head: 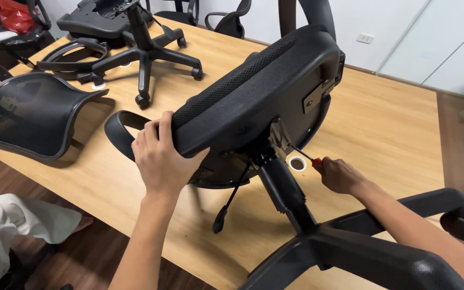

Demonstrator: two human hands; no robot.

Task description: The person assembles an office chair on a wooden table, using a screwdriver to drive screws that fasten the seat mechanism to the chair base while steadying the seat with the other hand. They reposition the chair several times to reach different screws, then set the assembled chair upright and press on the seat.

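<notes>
Fingers (151, 134) of the left hand (161, 160) clamp the chair seat (253, 102) edge, steadying it on its side across the table (398, 129). Right hand (339, 174) clenches a screwdriver (303, 154), tip at the metal plate (279, 137) under the seat, above the gas column (285, 193).

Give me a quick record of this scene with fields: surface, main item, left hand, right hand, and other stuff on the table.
Surface: light wooden table
Main item: black office chair seat lying on its side, star base toward camera
Left hand: gripping the padded seat edge
Right hand: holding a red-handled screwdriver, tip at the metal mechanism under the seat
Other: black mesh backrest, second chair base
</notes>
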